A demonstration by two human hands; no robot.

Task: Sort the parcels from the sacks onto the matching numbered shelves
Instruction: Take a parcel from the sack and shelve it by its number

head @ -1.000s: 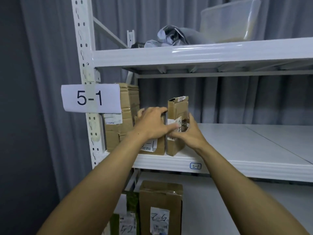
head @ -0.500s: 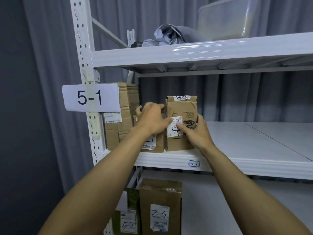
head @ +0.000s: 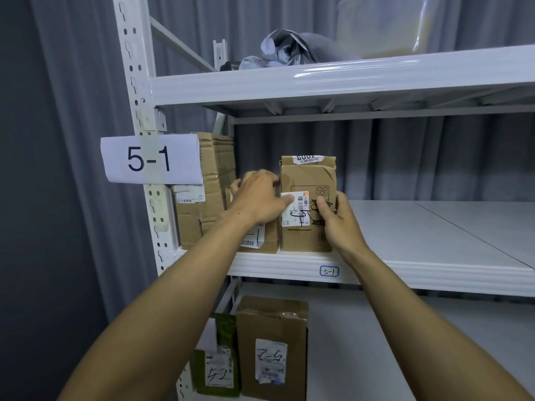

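A brown cardboard parcel (head: 307,176) stands upright on the white shelf (head: 419,273) marked by the paper sign "5-1" (head: 150,159). Its front faces me, with a barcode label and handwriting on it. My left hand (head: 257,198) grips the parcel's left edge, thumb on the label. At the right edge my right hand (head: 338,224) holds it, thumb on the front and fingers behind. A small tag "5-1" (head: 329,271) sits on the shelf's front lip. The parcel touches a low brown box (head: 262,241) on its left.
A tall worn box (head: 215,180) stands at the shelf's left end by the upright post (head: 136,91). To the right the shelf is bare. Below stand a brown parcel (head: 272,342) and a green parcel (head: 217,360), both marked 5-2. Above lie a grey bag (head: 289,47) and a translucent bin (head: 382,24).
Both hands have turned the parcel from edge-on to front-facing and pushed it against the low box. The hands remain on its two sides.
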